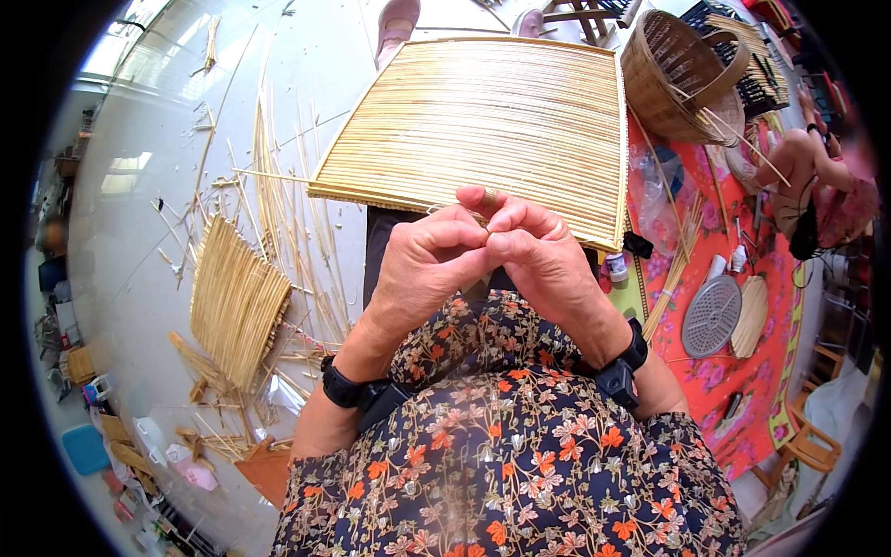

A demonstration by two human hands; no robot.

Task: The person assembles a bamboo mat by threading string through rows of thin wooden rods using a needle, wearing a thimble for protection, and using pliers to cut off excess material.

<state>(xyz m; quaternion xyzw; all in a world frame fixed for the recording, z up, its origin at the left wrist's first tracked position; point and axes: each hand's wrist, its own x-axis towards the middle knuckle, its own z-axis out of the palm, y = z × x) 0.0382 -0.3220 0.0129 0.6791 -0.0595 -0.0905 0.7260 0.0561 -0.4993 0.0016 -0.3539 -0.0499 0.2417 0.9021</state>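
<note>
A large panel of straw-coloured stalks (473, 125), laid side by side and bound at the edges, rests over my lap. My left hand (429, 265) and my right hand (543, 251) meet at its near edge, both closed in a pinch with fingertips nearly touching. Between them shows a bit of thin, pale strand, apparently thread or fibre; the fingers hide most of it. Dark bands with small devices circle both wrists.
A smaller stalk panel (237, 306) lies on the floor at left among loose stalks (269, 167). At right, a wicker basket (682, 74) stands by a red floral cloth (715, 390) holding a grey perforated disc (712, 317). Another person (826, 176) sits at far right.
</note>
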